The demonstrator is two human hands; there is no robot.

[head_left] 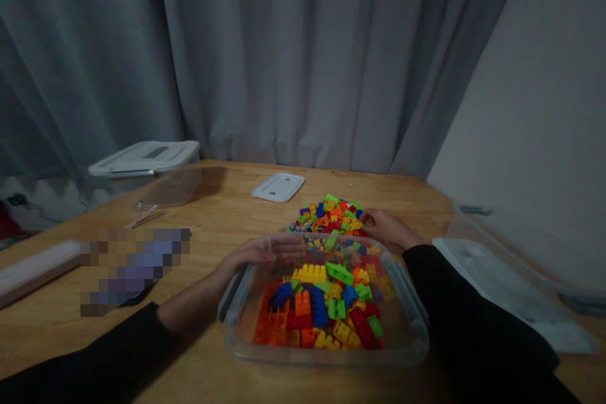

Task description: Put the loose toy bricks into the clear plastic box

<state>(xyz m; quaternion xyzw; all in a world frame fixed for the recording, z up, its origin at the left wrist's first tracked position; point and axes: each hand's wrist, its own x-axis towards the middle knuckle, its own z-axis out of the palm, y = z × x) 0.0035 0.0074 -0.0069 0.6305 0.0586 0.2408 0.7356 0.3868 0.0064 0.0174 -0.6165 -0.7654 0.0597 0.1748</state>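
Note:
A clear plastic box (326, 356) stands in front of me, holding a mix of coloured toy bricks (319, 306). Beyond its far wall a heap of smaller toy bricks (331, 214) is spread on the table. My left hand (272, 248) reaches behind the box's far left corner, its fingers stretched out flat and nothing seen in them. At the heap's right edge is my right hand (386, 227), with thumb and fingers curled together among the bricks. Whatever it grips is too small to make out.
A lidded clear box (177, 186) sits at the back left, and a flat white lid (278, 187) lies behind the heap. To the right is another clear container (511, 303). A blurred-out item (137, 268) and a long white object (40, 268) lie at the left.

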